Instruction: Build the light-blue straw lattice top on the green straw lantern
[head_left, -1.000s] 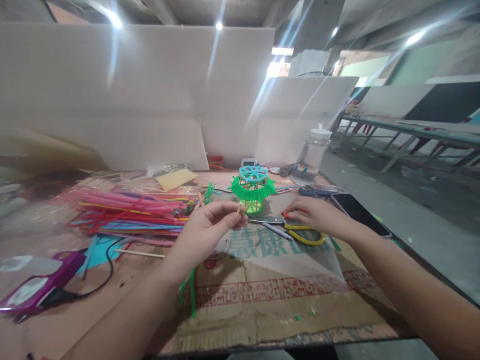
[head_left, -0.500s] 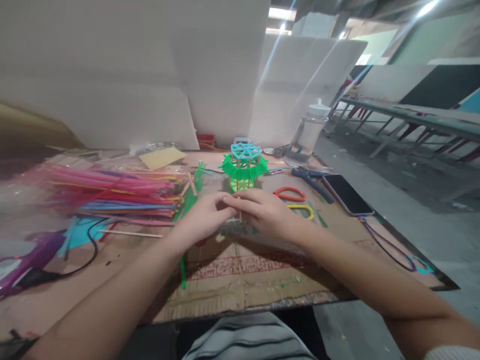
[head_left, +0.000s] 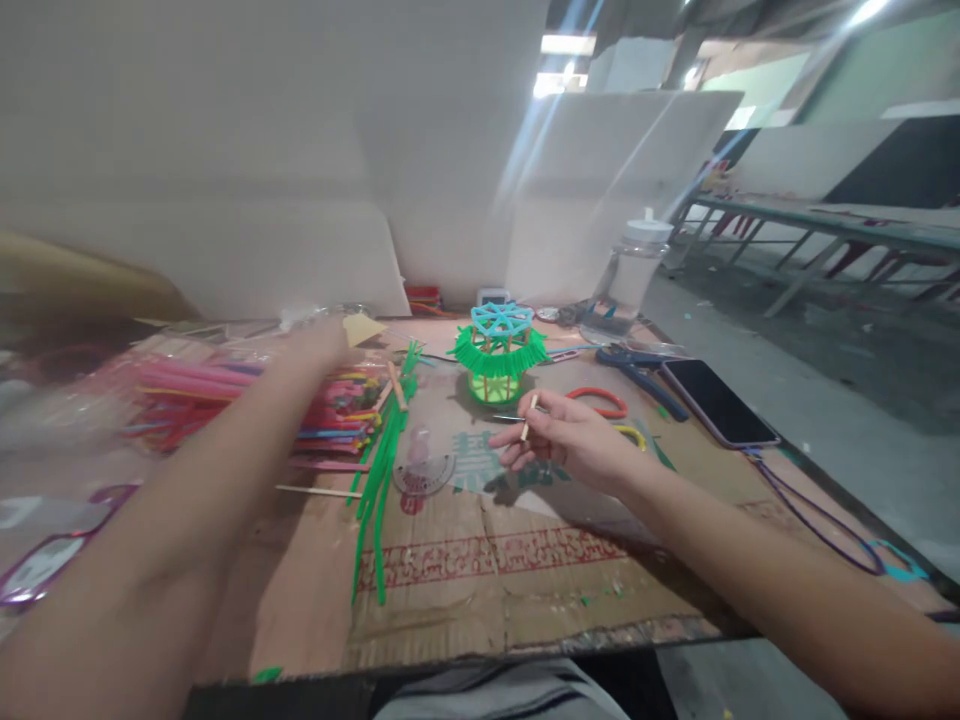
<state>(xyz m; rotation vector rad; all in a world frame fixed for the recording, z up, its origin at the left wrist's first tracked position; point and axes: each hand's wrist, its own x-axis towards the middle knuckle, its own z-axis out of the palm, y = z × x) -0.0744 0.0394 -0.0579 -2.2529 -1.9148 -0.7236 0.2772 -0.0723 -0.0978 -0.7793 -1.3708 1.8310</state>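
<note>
Between the thumb and fingers of my right hand (head_left: pixel 562 435) is a short pale wooden stick (head_left: pixel 529 418), held nearly upright above the cardboard. Just behind it stands a small tower-like model (head_left: pixel 501 355), with a blue spoked top, a green fringed ring and a light green base on brown posts. My left hand (head_left: pixel 322 340) is reaching over the far left of the table, by a yellow paper piece (head_left: pixel 363 329); motion smears its fingers. Beneath that forearm lies a bundle of coloured pipe cleaners (head_left: pixel 202 395) in clear plastic.
Green pipe cleaners (head_left: pixel 384 480) lie beside a clear protractor (head_left: pixel 424 474). Scissors with red and yellow handles (head_left: pixel 600 402), blue pliers (head_left: pixel 646 380), a phone (head_left: pixel 718 405) and a water bottle (head_left: pixel 628 275) are on the right. A purple-framed object (head_left: pixel 45 570) is at far left.
My hands have come apart. The left has swung forward and left over the bundle, while the right has moved slightly right, keeping the short stick.
</note>
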